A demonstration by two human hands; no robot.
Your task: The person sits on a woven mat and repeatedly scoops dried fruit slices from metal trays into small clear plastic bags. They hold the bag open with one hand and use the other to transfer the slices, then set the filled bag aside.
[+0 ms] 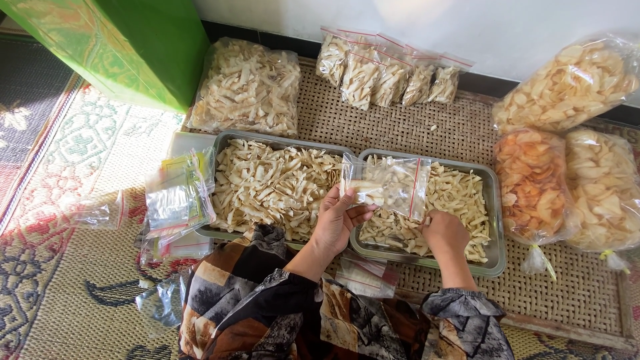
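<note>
Head view: the left hand [335,223] is closed on the left edge of a clear zip bag [387,185], thumb in front and fingers behind, holding it upright over the seam between two trays. The bag has a red seal line and a few pale chips low inside. The right hand [445,231] lies knuckles up in the right tray [494,220], fingers curled down into the chips [460,193]; whether it grips any cannot be told. It sits at 4 o'clock from the bag, just beside its lower right corner.

The left tray [227,138], at 9 o'clock from the bag, is heaped with the same pale strips. A stack of empty bags [177,197] leans at its left rim. At 12 o'clock, against the wall, stands a row of filled small bags [390,77]; at 11 o'clock lies a big sack of strips [247,87] beside a green box [127,47]. At 3 o'clock lie three large sacks: pale [570,83], orange [532,183] and pale [603,190]. All rest on a woven mat [400,127] on the floor.
</note>
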